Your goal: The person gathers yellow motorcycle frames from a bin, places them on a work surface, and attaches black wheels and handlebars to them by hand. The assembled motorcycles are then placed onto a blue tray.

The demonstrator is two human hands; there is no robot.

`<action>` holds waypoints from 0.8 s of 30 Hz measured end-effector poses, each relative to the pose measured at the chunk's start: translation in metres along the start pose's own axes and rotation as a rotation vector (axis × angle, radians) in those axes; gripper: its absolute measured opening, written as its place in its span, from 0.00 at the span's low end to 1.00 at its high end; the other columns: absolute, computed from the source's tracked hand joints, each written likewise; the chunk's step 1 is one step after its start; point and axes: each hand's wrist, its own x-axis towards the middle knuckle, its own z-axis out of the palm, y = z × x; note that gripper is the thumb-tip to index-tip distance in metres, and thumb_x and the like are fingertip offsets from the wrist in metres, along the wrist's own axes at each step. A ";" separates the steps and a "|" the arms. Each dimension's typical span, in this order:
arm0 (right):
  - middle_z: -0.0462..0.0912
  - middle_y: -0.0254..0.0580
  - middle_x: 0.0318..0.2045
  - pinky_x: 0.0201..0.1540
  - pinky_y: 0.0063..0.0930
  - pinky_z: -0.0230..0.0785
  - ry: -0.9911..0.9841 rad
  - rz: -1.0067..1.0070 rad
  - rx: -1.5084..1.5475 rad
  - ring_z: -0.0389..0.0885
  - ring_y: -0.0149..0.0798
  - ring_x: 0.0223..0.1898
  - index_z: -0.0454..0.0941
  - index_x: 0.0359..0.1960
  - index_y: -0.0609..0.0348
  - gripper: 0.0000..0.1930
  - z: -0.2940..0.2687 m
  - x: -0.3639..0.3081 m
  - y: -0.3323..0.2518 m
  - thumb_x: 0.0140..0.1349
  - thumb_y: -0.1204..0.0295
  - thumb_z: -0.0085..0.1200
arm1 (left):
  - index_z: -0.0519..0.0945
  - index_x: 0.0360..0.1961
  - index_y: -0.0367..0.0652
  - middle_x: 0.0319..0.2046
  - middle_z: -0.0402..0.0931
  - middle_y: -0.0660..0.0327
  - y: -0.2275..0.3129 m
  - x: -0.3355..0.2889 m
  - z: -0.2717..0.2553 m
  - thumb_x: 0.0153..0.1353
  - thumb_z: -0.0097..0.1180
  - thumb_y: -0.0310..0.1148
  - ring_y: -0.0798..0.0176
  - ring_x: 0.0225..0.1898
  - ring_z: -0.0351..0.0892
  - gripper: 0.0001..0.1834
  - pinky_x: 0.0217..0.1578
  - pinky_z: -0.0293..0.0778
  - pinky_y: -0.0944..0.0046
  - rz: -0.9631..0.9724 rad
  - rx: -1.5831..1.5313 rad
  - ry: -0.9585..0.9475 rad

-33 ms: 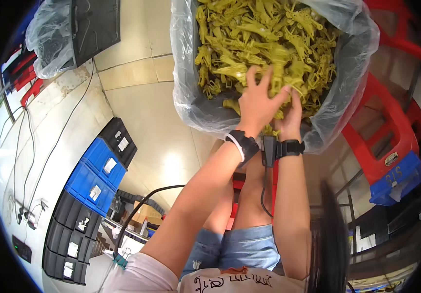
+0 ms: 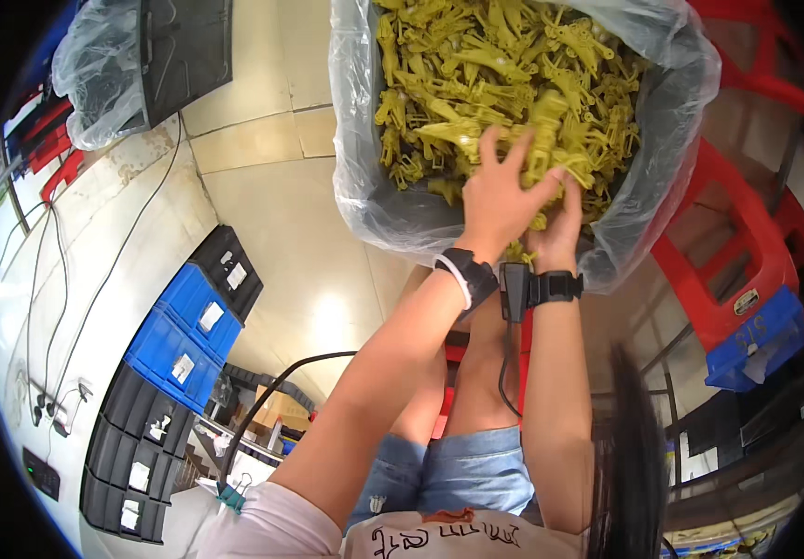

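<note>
left hand (image 2: pixel 500 200) sits a touch further right than in the earlier frame, and the blurred yellow piece (image 2: pixel 543 119) by its fingertips has shifted right and slightly down with it. right hand (image 2: pixel 560 228) nearly where it was, only a slight shift right.

left hand: palm down, fingers parted and bent, thumb reaching across toward the right hand; about half open over the yellow pieces. motion blur there, so cannot tell if the grip is firm. right hand: lower and just beside it, fingers pointing up, partly hidden behind the left thumb; cannot tell how far closed, or on what.

yellow pieces (image 2: pixel 476 56): heaped, jumbled, in a grey bin lined with a clear plastic liner (image 2: pixel 355 191), at the top of the view. blurred piece is over the heap, at the near side. another yellow bit (image 2: pixel 517 252) shows between the wrists.

black wristband (image 2: pixel 481 281) and white band (image 2: pixel 453 272) on the left wrist; black strap (image 2: pixel 565 286) on the right, dark box (image 2: pixel 515 293) beside it, cable running down.

to the right, red stool (image 2: pixel 723 247) and blue container (image 2: pixel 758 345). to the left, blue crates (image 2: pixel 164 349) and black crates (image 2: pixel 127 424) in a row on the floor.
</note>
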 end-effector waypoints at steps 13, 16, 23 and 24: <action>0.75 0.44 0.57 0.61 0.38 0.67 -0.302 -0.417 0.221 0.74 0.41 0.58 0.65 0.66 0.56 0.24 0.065 -0.148 -0.058 0.72 0.62 0.42 | 0.70 0.62 0.38 0.62 0.60 0.48 0.115 -0.055 -0.082 0.55 0.59 0.53 0.41 0.49 0.80 0.38 0.47 0.78 0.50 0.460 -0.056 0.156; 0.73 0.42 0.54 0.58 0.35 0.68 -0.402 -0.417 0.269 0.74 0.39 0.54 0.62 0.62 0.55 0.23 0.089 -0.197 -0.058 0.67 0.65 0.49 | 0.72 0.60 0.38 0.61 0.61 0.45 0.142 -0.081 -0.126 0.60 0.55 0.54 0.41 0.57 0.73 0.35 0.53 0.73 0.50 0.525 -0.105 0.202; 0.71 0.40 0.55 0.58 0.31 0.67 -0.635 -0.505 0.387 0.72 0.35 0.55 0.58 0.65 0.56 0.26 0.130 -0.320 -0.094 0.65 0.73 0.49 | 0.71 0.59 0.38 0.61 0.58 0.44 0.218 -0.136 -0.201 0.58 0.55 0.55 0.41 0.59 0.68 0.36 0.55 0.70 0.49 0.808 -0.029 0.299; 0.71 0.40 0.54 0.58 0.31 0.67 -0.638 -0.541 0.369 0.72 0.35 0.55 0.57 0.65 0.55 0.27 0.134 -0.339 -0.098 0.66 0.73 0.48 | 0.71 0.59 0.37 0.61 0.58 0.44 0.229 -0.148 -0.210 0.59 0.53 0.56 0.41 0.61 0.66 0.36 0.56 0.68 0.49 0.797 -0.117 0.287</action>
